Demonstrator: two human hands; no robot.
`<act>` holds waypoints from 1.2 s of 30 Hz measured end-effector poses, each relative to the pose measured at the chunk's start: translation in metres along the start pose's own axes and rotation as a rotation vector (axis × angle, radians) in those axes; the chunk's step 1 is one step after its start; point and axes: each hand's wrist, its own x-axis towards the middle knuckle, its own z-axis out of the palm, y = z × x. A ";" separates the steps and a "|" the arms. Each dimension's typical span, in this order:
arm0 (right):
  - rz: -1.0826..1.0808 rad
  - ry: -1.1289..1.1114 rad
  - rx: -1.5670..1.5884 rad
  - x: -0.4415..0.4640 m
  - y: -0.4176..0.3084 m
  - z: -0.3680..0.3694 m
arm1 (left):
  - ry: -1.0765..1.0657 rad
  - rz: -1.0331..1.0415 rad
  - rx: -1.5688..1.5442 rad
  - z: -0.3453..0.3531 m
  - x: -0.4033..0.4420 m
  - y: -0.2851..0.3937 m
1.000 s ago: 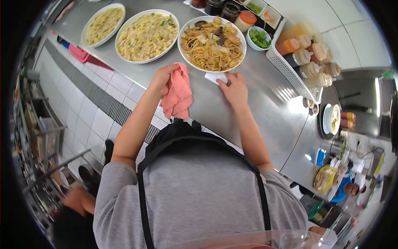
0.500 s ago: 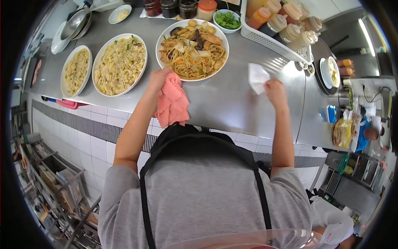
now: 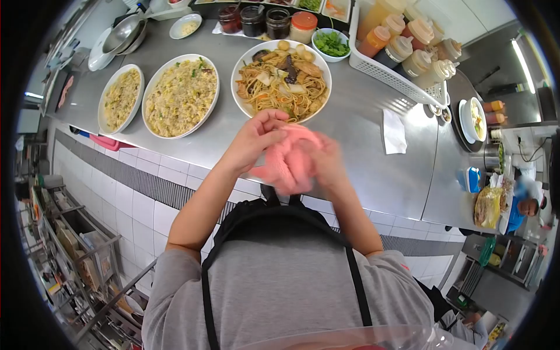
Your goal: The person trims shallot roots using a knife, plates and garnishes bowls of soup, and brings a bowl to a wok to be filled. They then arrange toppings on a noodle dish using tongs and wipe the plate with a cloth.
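A bunched pink cloth [image 3: 287, 163] hangs between my hands at the front edge of the steel counter [image 3: 361, 169]. My left hand [image 3: 256, 140] pinches its upper left part. On the cloth's right side is my right hand [image 3: 328, 162], blurred, with its fingers closed on the fabric. Just beyond my hands stands a round white plate of noodles [image 3: 283, 81] with mushroom and small round pieces. Two oval plates of fried rice, a larger one [image 3: 181, 96] and a smaller one [image 3: 121, 99], are to the left. A white paper [image 3: 394, 132] lies on the counter at the right.
A basket [image 3: 402, 81] of sauce bottles stands at the back right, beside a bowl of green herbs [image 3: 331, 44]. Jars [image 3: 265, 22] line the back. Metal bowls [image 3: 123, 35] are at the far left. Another person [image 3: 521, 209] is at the far right.
My right hand has let go of the white paper, now lying on the counter, and moved left onto the pink cloth. My left hand's grip has shifted on the cloth. The view has shifted slightly.
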 end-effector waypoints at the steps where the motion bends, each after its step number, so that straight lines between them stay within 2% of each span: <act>1: 0.065 0.039 -0.182 -0.002 -0.007 -0.017 | 0.006 0.007 0.008 -0.011 -0.002 -0.003; 3: 0.051 0.292 -0.101 -0.014 -0.043 -0.044 | 0.335 0.137 0.364 -0.042 -0.004 -0.013; 4: -0.141 0.331 0.055 -0.013 -0.055 -0.057 | 0.510 0.156 0.306 -0.056 0.005 -0.021; 5: -0.233 0.389 0.202 -0.009 -0.068 -0.069 | 0.684 0.171 0.242 -0.070 0.022 -0.032; 6: -0.280 0.342 0.139 -0.005 -0.084 -0.077 | 0.797 0.258 0.297 -0.090 0.051 -0.051; 7: -0.293 0.396 0.046 0.003 -0.088 -0.083 | 0.902 0.348 0.353 -0.105 0.076 -0.061; 9: -0.311 0.458 -0.056 0.032 -0.078 -0.108 | 0.898 0.318 0.438 -0.102 0.093 -0.045; 11: -0.218 0.265 0.243 0.072 -0.042 -0.146 | 0.895 0.294 0.524 -0.098 0.100 -0.034; 12: -0.219 0.267 0.238 0.079 -0.042 -0.142 | 0.877 0.335 0.666 -0.100 0.098 -0.032; 13: -0.186 0.362 -0.011 0.086 -0.037 -0.129 | 0.857 0.373 0.811 -0.106 0.097 -0.032; 14: -0.148 0.454 -0.259 0.092 -0.032 -0.119 | 0.801 0.312 0.885 -0.115 0.099 -0.033; 15: -0.141 0.458 -0.256 0.098 -0.034 -0.112 | 0.798 0.305 0.888 -0.120 0.102 -0.033; 17: -0.215 0.307 -0.789 0.111 -0.043 -0.102 | 0.698 0.326 0.764 -0.125 0.105 -0.037; 19: -0.184 0.276 -0.803 0.133 -0.037 -0.098 | 0.682 0.280 0.686 -0.119 0.108 -0.038; 20: -0.156 0.239 -0.820 0.139 -0.032 -0.097 | 0.708 0.324 0.611 -0.123 0.114 -0.044; 21: -0.150 0.242 -0.817 0.138 -0.025 -0.099 | 0.733 0.365 0.536 -0.120 0.114 -0.046; 23: -0.197 0.133 -0.270 0.136 -0.010 -0.103 | 0.756 0.360 0.475 -0.115 0.113 -0.050; 27: -0.223 0.256 -0.325 0.096 0.011 -0.094 | 0.850 0.415 0.258 -0.082 0.107 -0.051; 29: -0.119 0.226 -0.056 0.077 0.031 -0.088 | 0.888 0.391 0.305 -0.068 0.107 -0.056; 30: -0.211 0.316 -0.065 0.070 0.042 -0.075 | 0.908 0.428 0.250 -0.061 0.109 -0.062; 33: -0.281 0.285 -0.126 0.046 0.052 -0.050 | 0.918 0.496 0.098 -0.038 0.104 -0.085; 34: -0.297 0.365 -0.194 0.043 0.058 -0.047 | 0.909 0.537 0.005 -0.030 0.100 -0.090; 36: -0.290 0.396 -0.117 0.035 0.062 -0.045 | 1.008 0.401 0.112 -0.008 0.081 -0.105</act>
